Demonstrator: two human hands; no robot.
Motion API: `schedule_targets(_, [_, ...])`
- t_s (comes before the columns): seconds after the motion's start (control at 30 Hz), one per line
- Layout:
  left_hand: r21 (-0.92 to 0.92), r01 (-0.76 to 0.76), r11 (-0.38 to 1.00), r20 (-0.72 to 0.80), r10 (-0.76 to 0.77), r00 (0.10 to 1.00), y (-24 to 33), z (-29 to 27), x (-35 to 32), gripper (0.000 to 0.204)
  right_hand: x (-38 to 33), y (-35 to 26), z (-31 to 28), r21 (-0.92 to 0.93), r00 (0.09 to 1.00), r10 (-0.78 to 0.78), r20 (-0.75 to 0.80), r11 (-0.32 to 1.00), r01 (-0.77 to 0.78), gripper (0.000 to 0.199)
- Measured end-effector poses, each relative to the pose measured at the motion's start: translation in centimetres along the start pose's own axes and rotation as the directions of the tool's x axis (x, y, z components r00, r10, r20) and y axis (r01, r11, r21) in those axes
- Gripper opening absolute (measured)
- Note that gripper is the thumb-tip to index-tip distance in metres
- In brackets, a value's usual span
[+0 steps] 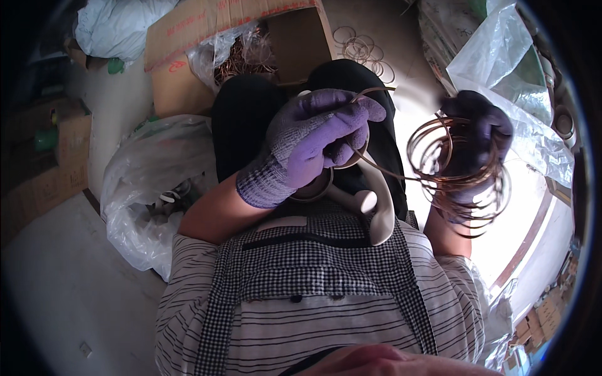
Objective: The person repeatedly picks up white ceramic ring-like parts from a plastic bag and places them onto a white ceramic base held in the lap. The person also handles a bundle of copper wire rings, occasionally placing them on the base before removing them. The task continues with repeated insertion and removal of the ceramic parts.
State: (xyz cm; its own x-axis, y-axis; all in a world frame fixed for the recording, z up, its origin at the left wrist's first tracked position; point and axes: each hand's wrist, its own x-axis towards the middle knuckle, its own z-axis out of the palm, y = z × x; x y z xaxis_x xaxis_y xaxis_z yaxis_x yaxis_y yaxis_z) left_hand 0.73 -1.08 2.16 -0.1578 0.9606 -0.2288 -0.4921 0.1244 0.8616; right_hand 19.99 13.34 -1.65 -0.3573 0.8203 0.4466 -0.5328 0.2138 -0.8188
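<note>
My left hand [326, 128], in a purple glove with a grey knitted cuff, is closed above my lap. A thin brown metal ring [382, 167] passes through its pinched fingers, partly hidden by them. My right hand [480, 122], in a dark glove, is closed at the right with a loose bunch of thin coppery metal rings [473, 194] hanging around it. The ring in my left hand reaches across to this bunch. Below my left hand, two cream-coloured, rounded handle-like pieces [381, 219] lie over my lap; what they belong to is hidden.
A cardboard box [304, 47] holding many coppery rings stands beyond my knees. Several loose rings [364, 53] lie on the floor beside it. A clear plastic bag [135, 182] with small parts sits at my left; more plastic sheeting [501, 56] hangs at the far right.
</note>
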Motion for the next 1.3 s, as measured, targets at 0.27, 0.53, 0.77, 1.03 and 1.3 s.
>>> schedule_targets(0.27, [0.022,-0.056,0.998,-0.022,0.057,0.998,0.1,-0.4,-0.9,0.030,1.3,0.0,-4.2,0.730,0.902,0.194,0.386,0.533,-0.428,0.036])
schedule_targets(0.53, [0.015,-0.113,0.994,-0.038,0.113,0.993,0.5,-0.7,-1.4,0.028,-0.5,1.2,-2.6,0.485,0.875,0.338,0.347,0.734,-0.476,0.024])
schedule_targets(0.77, [0.236,-0.356,0.904,0.105,0.341,0.934,0.6,-0.9,-1.8,0.031,-1.4,2.7,-1.2,0.508,0.843,0.414,0.344,0.673,-0.537,0.030])
schedule_targets(1.03, [0.104,-0.477,0.873,0.048,0.474,0.879,-0.9,-0.1,-1.2,0.034,-1.5,-1.0,3.0,0.124,0.749,0.602,0.278,0.751,-0.649,0.043])
schedule_targets(1.3, [-0.384,0.252,0.888,0.160,-0.205,0.966,-0.8,-0.7,-0.7,0.027,2.1,0.0,4.8,-0.107,0.893,0.290,0.346,0.957,-0.269,0.039])
